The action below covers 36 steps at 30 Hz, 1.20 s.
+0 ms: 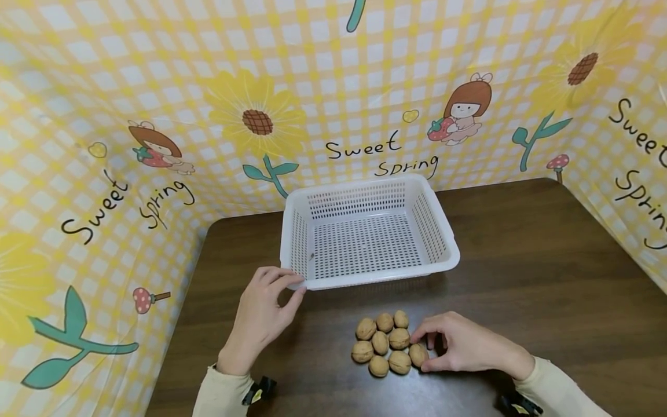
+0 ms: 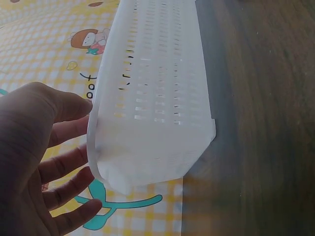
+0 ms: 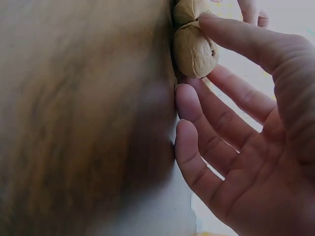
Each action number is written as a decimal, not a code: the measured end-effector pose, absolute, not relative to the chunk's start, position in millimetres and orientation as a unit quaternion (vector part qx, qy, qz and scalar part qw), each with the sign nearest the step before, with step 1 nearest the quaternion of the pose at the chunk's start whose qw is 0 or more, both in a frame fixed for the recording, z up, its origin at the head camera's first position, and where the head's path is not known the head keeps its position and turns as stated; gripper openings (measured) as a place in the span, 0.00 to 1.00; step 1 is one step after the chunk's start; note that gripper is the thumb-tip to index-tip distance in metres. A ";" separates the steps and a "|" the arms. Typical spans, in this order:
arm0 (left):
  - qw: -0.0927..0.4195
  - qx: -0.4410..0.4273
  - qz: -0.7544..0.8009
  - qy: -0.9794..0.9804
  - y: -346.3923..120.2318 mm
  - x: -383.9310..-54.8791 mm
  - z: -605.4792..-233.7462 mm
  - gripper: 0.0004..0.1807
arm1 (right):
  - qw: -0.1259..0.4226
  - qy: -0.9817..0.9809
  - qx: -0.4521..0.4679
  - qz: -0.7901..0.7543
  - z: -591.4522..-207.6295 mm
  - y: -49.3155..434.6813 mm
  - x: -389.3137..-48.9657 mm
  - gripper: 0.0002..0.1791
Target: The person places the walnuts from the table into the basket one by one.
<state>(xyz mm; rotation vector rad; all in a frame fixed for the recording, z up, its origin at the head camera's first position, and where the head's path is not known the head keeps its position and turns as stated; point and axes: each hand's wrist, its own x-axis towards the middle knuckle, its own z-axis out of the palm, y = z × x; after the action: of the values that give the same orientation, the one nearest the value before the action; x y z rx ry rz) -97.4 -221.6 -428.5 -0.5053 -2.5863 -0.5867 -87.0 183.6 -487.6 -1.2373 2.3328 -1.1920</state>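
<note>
We saw left grip (image 1: 263, 313) pinch basket (image 1: 375, 280) at near left corner, likely steadying it; right grip (image 1: 464, 344), contact partly hidden, seemed closed round rightmost walnut (image 1: 418, 354). Other walnuts (image 1: 381, 343) clustered just left on bench (image 1: 526, 260).

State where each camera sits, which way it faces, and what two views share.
Head: worn on the head, facing forward and down at basket and walnuts; left hand, right hand and sleeves show.
Left wrist: worn there, facing the basket; left hand shows.
Right wrist: worn there, facing walnuts; right hand shows, apparently left-hand fingers too.
Shared: head and left wrist both show the basket.
</note>
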 end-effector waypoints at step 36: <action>0.173 -0.179 -0.216 -0.944 -222.0 -100.6 -422.7 0.10 | 0.142 0.781 -0.395 -0.462 -393.3 180.1 -126.2 0.15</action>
<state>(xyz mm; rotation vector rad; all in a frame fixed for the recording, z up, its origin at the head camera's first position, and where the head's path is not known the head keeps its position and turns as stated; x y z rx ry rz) -100.6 -222.0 -422.7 -0.5079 -2.6778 -0.6141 -126.2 180.1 -393.3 -1.1390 2.2553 -1.3330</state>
